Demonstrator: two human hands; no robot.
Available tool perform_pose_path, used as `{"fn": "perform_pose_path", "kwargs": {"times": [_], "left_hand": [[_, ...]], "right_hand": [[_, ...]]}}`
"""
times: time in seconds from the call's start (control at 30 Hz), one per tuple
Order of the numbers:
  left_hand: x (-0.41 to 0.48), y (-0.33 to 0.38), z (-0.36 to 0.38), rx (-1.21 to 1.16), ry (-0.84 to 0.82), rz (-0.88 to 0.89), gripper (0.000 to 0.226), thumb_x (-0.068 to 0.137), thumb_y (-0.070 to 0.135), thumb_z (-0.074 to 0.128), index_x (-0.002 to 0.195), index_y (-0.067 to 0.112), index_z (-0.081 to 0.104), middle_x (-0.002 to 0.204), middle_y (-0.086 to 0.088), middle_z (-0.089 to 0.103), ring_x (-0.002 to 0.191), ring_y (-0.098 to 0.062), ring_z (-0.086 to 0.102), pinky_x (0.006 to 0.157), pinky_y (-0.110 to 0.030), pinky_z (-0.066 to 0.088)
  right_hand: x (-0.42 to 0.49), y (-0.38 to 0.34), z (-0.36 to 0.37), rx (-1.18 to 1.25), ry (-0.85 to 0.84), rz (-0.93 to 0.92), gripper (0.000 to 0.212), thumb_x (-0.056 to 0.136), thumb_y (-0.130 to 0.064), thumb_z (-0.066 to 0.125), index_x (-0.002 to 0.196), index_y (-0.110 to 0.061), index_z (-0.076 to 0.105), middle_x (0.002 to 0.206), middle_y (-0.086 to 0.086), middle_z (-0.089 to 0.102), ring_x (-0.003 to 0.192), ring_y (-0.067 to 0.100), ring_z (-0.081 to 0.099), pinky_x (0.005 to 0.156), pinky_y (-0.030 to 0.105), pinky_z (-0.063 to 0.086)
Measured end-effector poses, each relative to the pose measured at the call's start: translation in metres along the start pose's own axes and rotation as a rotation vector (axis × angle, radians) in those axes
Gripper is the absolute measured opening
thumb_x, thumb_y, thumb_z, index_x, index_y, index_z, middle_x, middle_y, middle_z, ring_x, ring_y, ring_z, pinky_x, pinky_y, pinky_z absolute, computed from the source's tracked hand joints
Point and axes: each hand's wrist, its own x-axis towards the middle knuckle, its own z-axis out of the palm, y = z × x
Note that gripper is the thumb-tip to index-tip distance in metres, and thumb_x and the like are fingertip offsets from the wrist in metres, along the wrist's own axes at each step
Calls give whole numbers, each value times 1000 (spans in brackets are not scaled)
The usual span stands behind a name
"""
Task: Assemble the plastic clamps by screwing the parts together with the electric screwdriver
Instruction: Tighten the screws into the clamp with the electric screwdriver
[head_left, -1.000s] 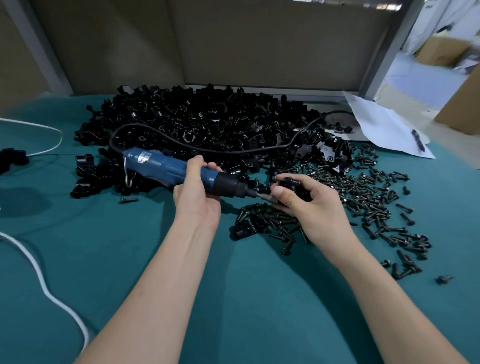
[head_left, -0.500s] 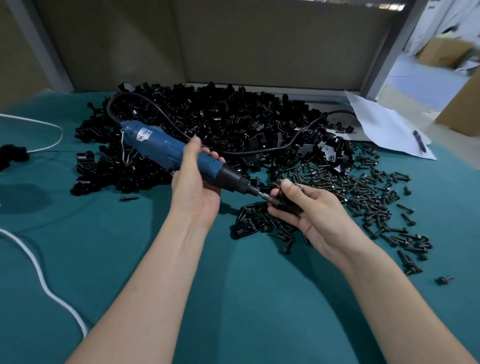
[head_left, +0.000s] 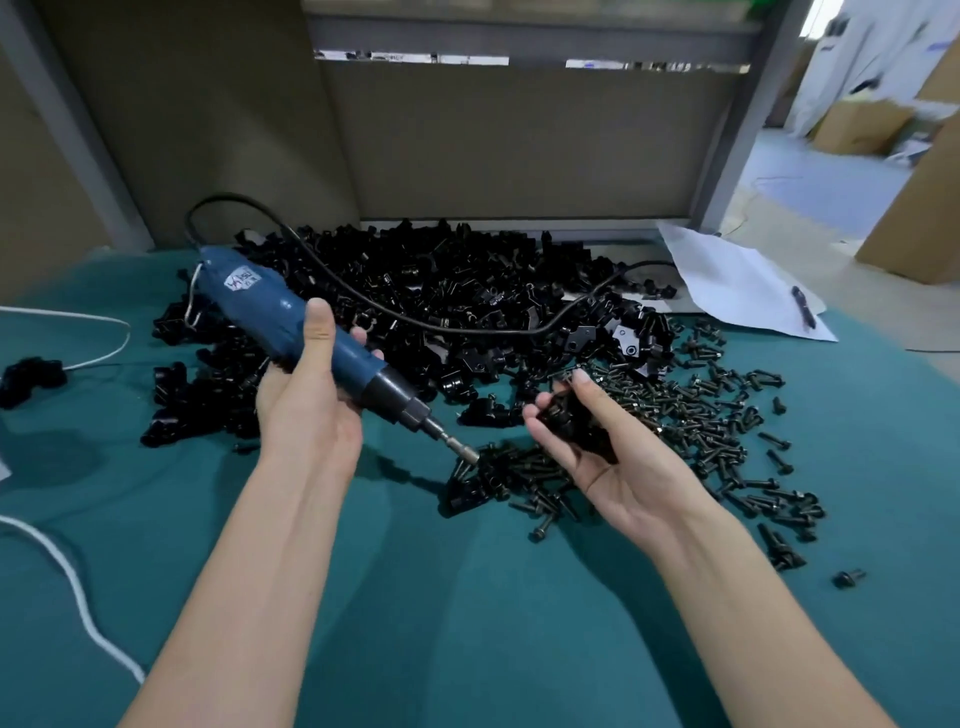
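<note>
My left hand (head_left: 306, 400) grips the blue electric screwdriver (head_left: 291, 327), which slants down to the right with its bit tip (head_left: 470, 457) just above a small heap of black screws (head_left: 514, 480). My right hand (head_left: 608, 447) is palm up, fingers curled round a black plastic clamp (head_left: 574, 421). The bit and the clamp are apart. A big pile of black clamp parts (head_left: 441, 291) lies behind both hands on the green table (head_left: 441, 597).
Loose black screws (head_left: 727, 415) spread to the right. The screwdriver's black cable (head_left: 467, 327) runs over the pile. A white cord (head_left: 67, 587) lies at the left, a white sheet with a pen (head_left: 743, 286) at the back right. Grey partition panels stand behind.
The screwdriver bit has come off the clamp and swung down and left. My right hand turned palm up with the clamp. The view has tilted upward.
</note>
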Motion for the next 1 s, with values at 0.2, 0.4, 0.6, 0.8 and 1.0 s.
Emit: {"fn": "perform_pose_path", "kwargs": {"times": [0.2, 0.4, 0.6, 0.8, 1.0], "left_hand": [[10, 21, 23, -66, -56, -104, 28, 101, 35, 54, 113, 10, 57, 82, -2, 66, 73, -16, 67, 75, -36, 60], [10, 13, 42, 106, -55, 11, 29, 92, 31, 72, 101, 9, 55, 65, 2, 62, 55, -13, 61, 59, -28, 56], [13, 13, 46, 25, -114, -43, 27, 89, 40, 66, 99, 18, 55, 70, 5, 61, 57, -12, 57, 55, -25, 50], [25, 8, 38, -97, 70, -211, 26, 90, 26, 73, 91, 12, 50, 70, 0, 55, 46, -10, 55, 49, -21, 48], [32, -13, 14, 655, 61, -135, 26, 91, 23, 71, 108, 10, 55, 91, -14, 61, 65, -19, 59, 55, -29, 54]], "right_hand": [[3, -2, -3, -86, -36, -10, 20, 77, -17, 82, 84, 2, 82, 96, 17, 74, 100, 31, 75, 73, 27, 63], [9, 10, -5, -529, 0, -250, 28, 87, -17, 80, 112, -6, 73, 105, 14, 78, 100, 28, 76, 84, 31, 62], [9, 16, -8, -743, 22, -357, 17, 88, -30, 82, 103, -31, 77, 111, 8, 77, 96, 23, 78, 99, 47, 57], [9, 20, -9, -872, -15, -382, 16, 93, -25, 77, 107, -34, 74, 106, -5, 79, 93, 19, 78, 95, 37, 60], [11, 22, -13, -911, 4, -401, 18, 93, -27, 77, 109, -34, 71, 102, -6, 79, 93, 18, 78, 100, 48, 57]]}}
